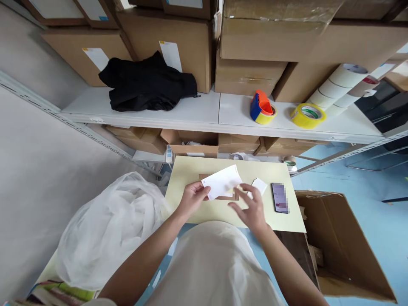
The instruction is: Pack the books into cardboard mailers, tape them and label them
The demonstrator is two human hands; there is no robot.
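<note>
A white sheet of paper (223, 180) is pinched at its left end by my left hand (194, 196), with the thumb on top. Close to the sheet's right end is my right hand (251, 208), its fingers apart and slightly blurred, with nothing visible in them. Partly covered by the sheet, a small brown cardboard box (236, 196) lies on the pale yellow table (191, 168). Small white cards or labels (259, 185) rest just beyond my right fingers. To their right lies a phone (279, 198) with its screen lit and blurred out.
Behind the table, a shelf (210, 118) bears cardboard boxes (251, 76), a black garment (149, 85), a tape dispenser (263, 108) and a yellow tape roll (308, 116). White wrapping (111, 229) bulges at the left. An open carton (347, 242) stands on the floor at the right.
</note>
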